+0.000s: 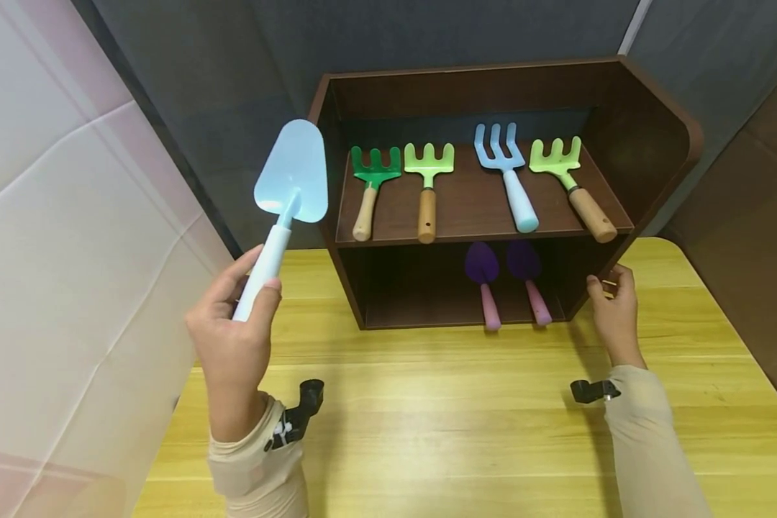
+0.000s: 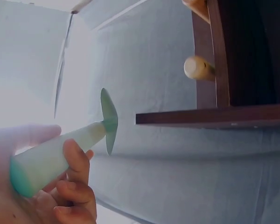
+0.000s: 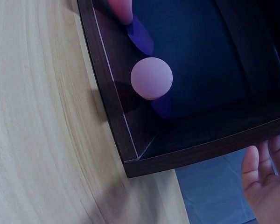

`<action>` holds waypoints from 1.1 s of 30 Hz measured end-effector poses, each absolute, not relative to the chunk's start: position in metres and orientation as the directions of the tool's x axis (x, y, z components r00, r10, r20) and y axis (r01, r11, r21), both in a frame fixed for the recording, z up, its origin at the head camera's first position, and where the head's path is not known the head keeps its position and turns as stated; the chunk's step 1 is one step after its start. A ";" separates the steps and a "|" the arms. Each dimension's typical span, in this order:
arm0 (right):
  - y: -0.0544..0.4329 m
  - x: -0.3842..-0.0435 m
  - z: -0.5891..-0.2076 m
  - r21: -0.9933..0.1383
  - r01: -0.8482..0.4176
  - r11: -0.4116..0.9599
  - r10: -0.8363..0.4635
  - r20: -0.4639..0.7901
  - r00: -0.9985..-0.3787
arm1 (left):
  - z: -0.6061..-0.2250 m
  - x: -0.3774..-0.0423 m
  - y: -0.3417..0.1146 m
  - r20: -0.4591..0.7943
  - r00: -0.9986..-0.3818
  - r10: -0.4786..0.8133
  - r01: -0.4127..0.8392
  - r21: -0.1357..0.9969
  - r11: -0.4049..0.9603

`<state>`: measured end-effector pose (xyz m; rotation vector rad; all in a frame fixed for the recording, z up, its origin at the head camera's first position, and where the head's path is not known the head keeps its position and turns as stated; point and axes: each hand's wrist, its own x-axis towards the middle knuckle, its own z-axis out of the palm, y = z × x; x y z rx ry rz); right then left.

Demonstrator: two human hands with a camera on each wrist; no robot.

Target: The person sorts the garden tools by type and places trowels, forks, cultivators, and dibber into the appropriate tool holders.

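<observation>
My left hand (image 1: 236, 324) grips the white handle of a light-blue trowel (image 1: 293, 176), blade up, left of a dark brown two-level shelf (image 1: 469, 93). In the left wrist view, fingers and thumb wrap the trowel's handle (image 2: 51, 161) and its blade is seen edge-on. My right hand (image 1: 615, 309) is at the lower right side of the shelf, fingertips right at the outside of the panel. In the right wrist view the thumb and fingers (image 3: 250, 163) are loosely bent beside that panel (image 3: 214, 151), with nothing between them.
The upper level holds a dark green rake (image 1: 376, 173), two light-green rakes (image 1: 429, 164) (image 1: 560, 162) and a light-blue fork (image 1: 505, 158). Two purple trowels with pink handles (image 1: 490, 306) (image 1: 539, 302) lie below. The shelf stands on a yellow wooden table (image 1: 453, 432).
</observation>
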<state>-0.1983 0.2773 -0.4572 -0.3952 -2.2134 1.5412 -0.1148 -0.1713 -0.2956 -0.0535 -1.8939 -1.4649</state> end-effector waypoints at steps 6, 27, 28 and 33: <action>0.277 -0.200 -0.456 -0.934 0.002 0.357 0.452 0.171 -0.875 | -0.300 -0.113 -0.165 0.565 -0.758 -0.325 0.452 0.815 0.361; 0.281 -0.202 -0.465 -0.931 0.029 0.364 0.448 0.148 -0.882 | -0.329 -0.094 -0.148 0.518 -0.847 -0.119 0.440 0.809 0.389; 0.281 -0.202 -0.464 -0.931 0.028 0.365 0.447 0.148 -0.882 | -0.331 -0.094 -0.148 0.506 -0.855 -0.112 0.430 0.814 0.390; 0.281 -0.201 -0.463 -0.928 0.029 0.372 0.444 0.150 -0.883 | -0.341 -0.091 -0.145 0.441 -0.894 -0.082 0.380 0.841 0.385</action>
